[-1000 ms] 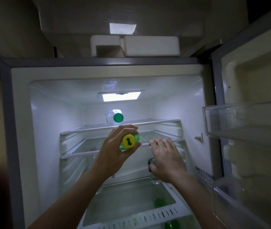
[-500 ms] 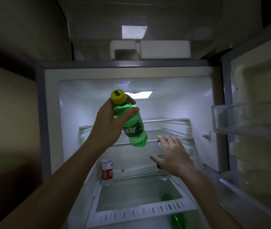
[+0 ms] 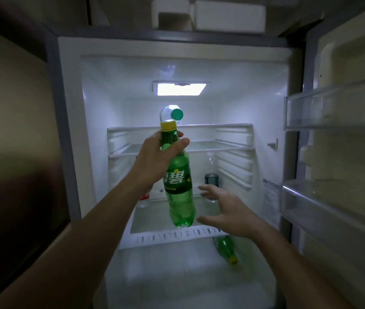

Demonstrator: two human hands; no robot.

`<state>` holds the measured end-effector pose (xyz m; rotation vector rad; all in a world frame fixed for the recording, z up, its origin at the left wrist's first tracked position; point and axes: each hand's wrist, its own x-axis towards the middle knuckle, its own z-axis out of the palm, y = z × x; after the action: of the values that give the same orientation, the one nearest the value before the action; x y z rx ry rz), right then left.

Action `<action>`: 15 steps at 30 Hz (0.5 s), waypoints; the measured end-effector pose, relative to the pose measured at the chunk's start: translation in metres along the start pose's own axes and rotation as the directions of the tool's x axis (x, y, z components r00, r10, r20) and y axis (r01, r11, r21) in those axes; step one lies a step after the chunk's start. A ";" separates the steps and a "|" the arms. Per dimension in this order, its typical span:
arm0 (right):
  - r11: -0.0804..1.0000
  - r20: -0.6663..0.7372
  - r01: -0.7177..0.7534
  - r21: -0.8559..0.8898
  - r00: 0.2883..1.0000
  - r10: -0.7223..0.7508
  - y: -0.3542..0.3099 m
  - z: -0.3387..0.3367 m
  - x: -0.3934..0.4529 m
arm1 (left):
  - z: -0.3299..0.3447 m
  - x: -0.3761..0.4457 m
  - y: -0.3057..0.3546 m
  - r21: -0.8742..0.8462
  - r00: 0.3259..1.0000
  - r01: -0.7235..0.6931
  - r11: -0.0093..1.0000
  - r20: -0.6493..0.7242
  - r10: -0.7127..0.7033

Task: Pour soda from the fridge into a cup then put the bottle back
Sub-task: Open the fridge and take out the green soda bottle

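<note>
Soda, in a green plastic bottle with a yellow screw cap and a dark green label printed in white characters, hangs nearly upright in front of the open fridge, clear of every shelf. The left hand grips it around the neck and shoulder, thumb across the front just under the cap, fingers wrapped behind. The right hand is spread wide and holds nothing; its palm faces the bottle's lower half, with the fingertips just beside the base but apart from it.

Behind the hands stands the white fridge interior, lit by a rectangular lamp in its ceiling. On the top glass shelf a clear plastic bottle with a green cap lies on its side, cap pointing outward, directly above the held bottle's yellow cap in this view. The second shelf below looks bare where it shows. On the lower level a clear bottle with a dark label band stands upright near the right wall, just beyond the right hand's fingers, and a clear bottle with a red label stands at the left, partly hidden by the left forearm. Under the slotted white shelf edge, another green bottle with a yellow cap lies tilted in the bottom compartment. To the right, the open door carries two clear plastic door bins.
</note>
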<state>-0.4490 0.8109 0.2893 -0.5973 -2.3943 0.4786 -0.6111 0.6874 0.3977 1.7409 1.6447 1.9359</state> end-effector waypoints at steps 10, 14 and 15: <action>0.986 0.208 -0.136 0.101 0.972 0.112 -0.016 0.047 -0.055 | 0.008 -0.052 -0.024 -0.106 0.991 0.134 0.985 0.007 -0.134; 0.969 0.181 -0.188 0.161 0.971 0.159 -0.025 0.067 -0.082 | 0.009 -0.075 -0.026 -0.157 0.984 0.176 0.972 -0.002 -0.179; 0.963 0.168 -0.203 0.179 0.971 0.173 -0.025 0.071 -0.089 | 0.009 -0.080 -0.026 -0.160 0.983 0.183 0.970 0.005 -0.185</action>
<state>-0.4392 0.7305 0.2052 -0.7263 -2.4035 0.8586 -0.5899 0.6529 0.3230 1.4679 1.5448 1.9341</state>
